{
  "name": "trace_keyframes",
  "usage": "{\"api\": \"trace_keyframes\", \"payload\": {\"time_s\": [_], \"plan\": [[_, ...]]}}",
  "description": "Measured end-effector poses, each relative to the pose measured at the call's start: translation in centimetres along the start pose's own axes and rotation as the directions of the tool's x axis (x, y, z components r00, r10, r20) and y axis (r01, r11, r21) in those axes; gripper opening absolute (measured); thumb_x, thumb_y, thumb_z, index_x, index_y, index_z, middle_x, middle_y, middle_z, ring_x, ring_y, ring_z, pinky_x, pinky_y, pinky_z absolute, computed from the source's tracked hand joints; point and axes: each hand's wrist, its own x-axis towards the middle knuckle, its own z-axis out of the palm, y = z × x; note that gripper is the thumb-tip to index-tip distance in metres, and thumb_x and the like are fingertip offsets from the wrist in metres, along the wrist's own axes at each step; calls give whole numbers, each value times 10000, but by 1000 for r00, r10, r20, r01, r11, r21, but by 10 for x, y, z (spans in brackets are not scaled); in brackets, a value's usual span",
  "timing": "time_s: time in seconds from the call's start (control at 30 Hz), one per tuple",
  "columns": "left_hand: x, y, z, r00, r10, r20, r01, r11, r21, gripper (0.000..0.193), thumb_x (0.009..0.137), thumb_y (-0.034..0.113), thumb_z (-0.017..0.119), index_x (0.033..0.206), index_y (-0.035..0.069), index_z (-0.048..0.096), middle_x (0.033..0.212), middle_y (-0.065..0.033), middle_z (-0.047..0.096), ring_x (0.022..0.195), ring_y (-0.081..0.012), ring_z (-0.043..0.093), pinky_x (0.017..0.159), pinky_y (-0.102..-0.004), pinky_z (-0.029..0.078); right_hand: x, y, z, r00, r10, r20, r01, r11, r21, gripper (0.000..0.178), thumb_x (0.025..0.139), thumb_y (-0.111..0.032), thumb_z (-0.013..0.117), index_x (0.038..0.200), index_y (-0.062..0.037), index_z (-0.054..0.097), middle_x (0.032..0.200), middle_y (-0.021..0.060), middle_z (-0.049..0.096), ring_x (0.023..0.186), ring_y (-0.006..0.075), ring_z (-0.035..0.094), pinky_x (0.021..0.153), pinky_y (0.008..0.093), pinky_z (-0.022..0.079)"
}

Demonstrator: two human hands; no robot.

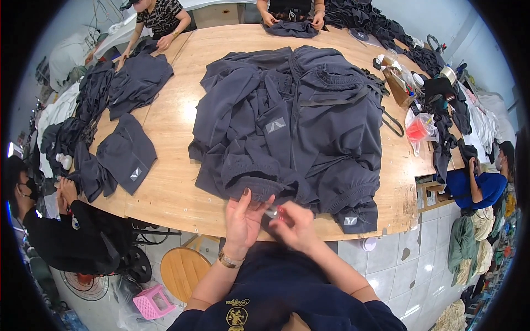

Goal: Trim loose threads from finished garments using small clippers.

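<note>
A pile of dark grey garments (337, 132) with gathered elastic edges lies on the table before me. At its near edge, my left hand (243, 220) has its thumb and fingers closed at the elastic band (251, 182) of one garment. Close beside it, my right hand (295, 225) is pinched around a small, shiny, pale object (271, 212), too blurred to name. Light grey patches show on the pile, one patch (274, 126) in the middle and another patch (350, 221) near the front edge.
More dark garments (130, 157) lie on the table's left. A red-and-clear plastic container (418, 129) and a brown box (398, 85) stand at the right. Other people work around the wooden table (171, 187). A round stool (185, 274) is below at the left.
</note>
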Motion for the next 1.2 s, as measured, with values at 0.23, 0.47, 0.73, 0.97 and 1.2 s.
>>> {"api": "trace_keyframes", "payload": {"time_s": [0.23, 0.47, 0.73, 0.97, 1.2], "plan": [[0, -2, 0, 1000, -10, -14, 11, 1000, 5, 239, 975, 161, 462, 1174, 42, 520, 1119, -105, 616, 1056, -227, 598, 919, -424, 498, 5, 22, -7, 990, -121, -74, 84, 919, -385, 279, 734, -243, 761, 743, -40, 569, 642, 86, 541, 511, 250, 546, 461, 320, 407], [-2, -3, 5, 1000, 23, -19, -22, 999, 32, 228, 972, 154, 466, 1156, 31, 523, 1095, -114, 619, 1005, -224, 615, 893, -409, 509, 7, 22, -7, 987, -159, -21, 134, 892, -432, 276, 730, -256, 757, 753, -54, 569, 643, 74, 548, 494, 243, 549, 456, 314, 409], [-2, -5, 6, 999, 54, -4, -54, 996, 70, 214, 963, 144, 487, 1134, 25, 534, 1082, -123, 618, 990, -229, 617, 862, -388, 522, 12, 24, -6, 966, -255, -50, 200, 852, -484, 360, 757, -360, 723, 653, -96, 503, 587, 38, 461, 431, 202, 480, 422, 298, 369], [-2, -5, 6, 996, 78, -35, -75, 993, 90, 222, 965, 158, 487, 1136, 24, 529, 1095, -127, 613, 983, -234, 622, 861, -387, 521, 12, 24, -10, 961, -270, -54, 212, 852, -479, 336, 730, -334, 742, 665, -85, 527, 581, 42, 471, 439, 211, 462, 433, 304, 353], [-3, -6, 1, 996, 85, 3, -85, 990, 116, 232, 970, 170, 478, 1132, 10, 522, 1072, -130, 622, 972, -230, 627, 858, -382, 523, 12, 25, -10, 953, -303, -21, 251, 824, -509, 366, 745, -374, 725, 652, -94, 509, 572, 31, 442, 436, 196, 432, 433, 297, 330]]}}
